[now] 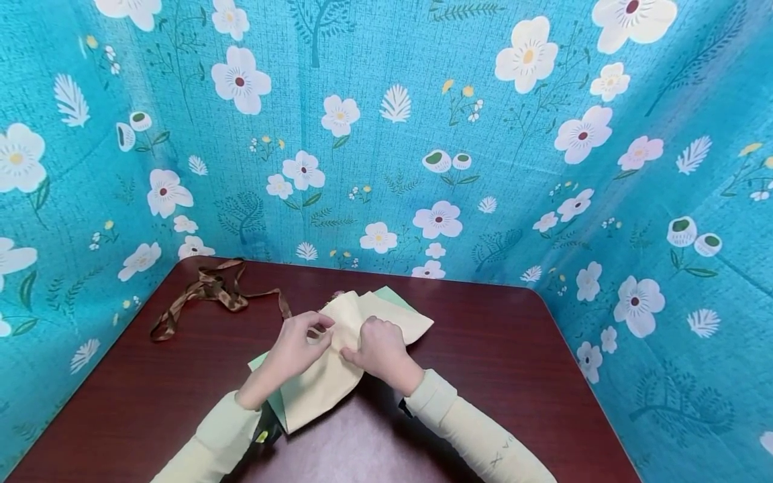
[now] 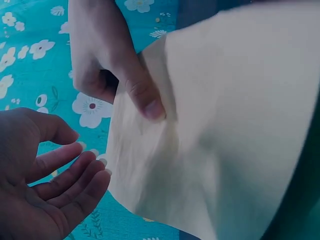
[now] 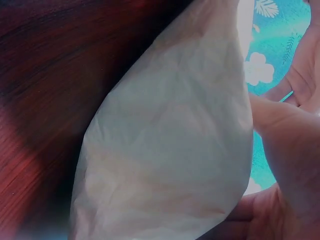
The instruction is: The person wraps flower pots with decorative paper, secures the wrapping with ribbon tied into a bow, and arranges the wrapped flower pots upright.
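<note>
A cream wrapping sheet, gathered into folds at its middle, lies over a pale green sheet whose edges show at two sides. My right hand grips the gathered folds, its thumb pressed on the cream side and the other fingers partly hidden behind the sheet. My left hand hovers at the left of the gather. In the left wrist view its fingers are loosely bent beside the cream edge, with nothing held. A small reddish thing peeks out behind the upper edge.
A tangled brown ribbon lies at the back left of the dark red wooden table, one end trailing toward the sheets. Blue flowered cloth hangs around the back and sides. A dark object sits under the left wrist.
</note>
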Available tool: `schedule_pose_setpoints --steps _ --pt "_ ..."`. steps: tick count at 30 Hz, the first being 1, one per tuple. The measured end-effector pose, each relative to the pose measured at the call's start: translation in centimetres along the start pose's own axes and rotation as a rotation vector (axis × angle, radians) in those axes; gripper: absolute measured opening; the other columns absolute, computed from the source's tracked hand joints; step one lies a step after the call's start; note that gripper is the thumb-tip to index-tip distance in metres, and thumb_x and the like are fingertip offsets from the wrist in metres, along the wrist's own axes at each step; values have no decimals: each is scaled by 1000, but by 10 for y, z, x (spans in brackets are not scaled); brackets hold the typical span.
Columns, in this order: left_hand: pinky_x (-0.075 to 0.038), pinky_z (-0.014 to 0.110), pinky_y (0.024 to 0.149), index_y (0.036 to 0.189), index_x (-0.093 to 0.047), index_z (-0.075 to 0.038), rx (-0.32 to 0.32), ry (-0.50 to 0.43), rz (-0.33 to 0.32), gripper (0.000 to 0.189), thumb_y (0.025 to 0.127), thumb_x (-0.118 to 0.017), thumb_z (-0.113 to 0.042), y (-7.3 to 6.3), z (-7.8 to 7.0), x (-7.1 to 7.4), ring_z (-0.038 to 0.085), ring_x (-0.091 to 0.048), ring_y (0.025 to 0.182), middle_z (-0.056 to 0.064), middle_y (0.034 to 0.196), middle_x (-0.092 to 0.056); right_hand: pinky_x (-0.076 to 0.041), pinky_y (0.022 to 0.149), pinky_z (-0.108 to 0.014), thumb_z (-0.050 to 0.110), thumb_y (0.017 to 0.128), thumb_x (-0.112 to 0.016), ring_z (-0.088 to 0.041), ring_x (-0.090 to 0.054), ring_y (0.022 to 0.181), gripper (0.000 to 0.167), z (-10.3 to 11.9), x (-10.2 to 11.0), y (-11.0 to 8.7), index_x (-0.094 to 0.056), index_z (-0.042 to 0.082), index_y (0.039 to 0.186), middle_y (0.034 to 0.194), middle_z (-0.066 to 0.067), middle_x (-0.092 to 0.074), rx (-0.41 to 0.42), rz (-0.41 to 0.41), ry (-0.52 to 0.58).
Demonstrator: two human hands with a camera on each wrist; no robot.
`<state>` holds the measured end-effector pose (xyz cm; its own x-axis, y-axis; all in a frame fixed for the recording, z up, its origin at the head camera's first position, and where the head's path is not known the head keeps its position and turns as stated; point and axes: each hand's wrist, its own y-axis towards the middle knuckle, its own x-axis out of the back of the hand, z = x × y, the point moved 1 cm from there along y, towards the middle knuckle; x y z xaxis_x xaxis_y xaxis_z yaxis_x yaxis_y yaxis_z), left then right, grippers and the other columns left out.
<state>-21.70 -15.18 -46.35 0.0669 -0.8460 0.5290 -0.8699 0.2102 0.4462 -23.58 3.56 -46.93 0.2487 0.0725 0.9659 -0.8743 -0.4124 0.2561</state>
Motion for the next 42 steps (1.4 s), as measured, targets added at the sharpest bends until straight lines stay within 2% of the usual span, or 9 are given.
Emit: schedule_pose_setpoints --steps 7,12,16,21,24,29,34,38,42 --pt "-60 32 77 111 -72 5 90 -21 145 19 96 -62 -1 -3 6 -7 23 -73 93 16 109 -74 -48 45 -33 67 74 -76 -22 -61 55 59 -1 1 -3 -57 11 63 66 -3 -56 -5 -7 -26" --pt "-60 35 85 121 -69 5 115 -4 242 27 102 -57 -9 -5 8 -12 27 -72 105 17 119 -72 -47 46 -32 66 66 -82 -20 -57 54 60 -7 7 -4 -56 12 67 66 -2 -54 12 55 80" --pt "-59 37 86 124 -68 6 120 -9 285 30 103 -55 -11 -8 7 -16 28 -72 105 19 121 -71 -46 48 -30 66 67 -83 -17 -55 55 60 -11 13 -8 -53 13 67 65 -1 -53 43 104 151" --pt "-59 40 88 128 -63 11 78 -18 314 35 103 -55 -12 -11 6 -22 30 -72 106 23 123 -69 -46 50 -29 64 69 -82 -17 -55 56 59 -14 15 -14 -54 12 70 67 -2 -54 64 116 198" --pt "-59 41 87 134 -57 12 37 24 311 40 103 -55 -13 -14 3 -26 25 -73 103 21 118 -71 -44 48 -27 65 70 -81 -15 -54 54 60 -17 14 -17 -56 10 74 68 -1 -54 66 102 211" --pt "-55 33 77 136 -56 5 1 100 292 39 105 -55 -17 -18 -4 -30 13 -68 86 6 91 -72 -41 44 -27 59 78 -76 -14 -51 50 55 -21 15 -20 -54 9 78 63 -1 -50 96 78 235" --pt "-49 27 68 125 -60 3 18 112 297 30 107 -50 -18 -21 -7 -33 3 -52 62 -8 68 -53 -44 47 -30 45 88 -66 -16 -52 50 40 -26 17 -19 -54 8 78 60 -3 -51 89 96 294" --pt "-50 30 75 141 -52 10 89 122 313 43 107 -47 -17 -24 -7 -34 3 -48 59 -8 69 -55 -41 47 -30 35 96 -54 -15 -46 48 36 -30 18 -16 -51 11 71 57 -1 -49 30 164 382" --pt "-52 35 84 147 -45 11 105 122 305 50 104 -52 -15 -26 -6 -36 6 -59 78 10 93 -71 -35 44 -27 33 103 -50 -11 -38 44 49 -37 15 -12 -49 12 59 50 3 -42 -15 150 468"
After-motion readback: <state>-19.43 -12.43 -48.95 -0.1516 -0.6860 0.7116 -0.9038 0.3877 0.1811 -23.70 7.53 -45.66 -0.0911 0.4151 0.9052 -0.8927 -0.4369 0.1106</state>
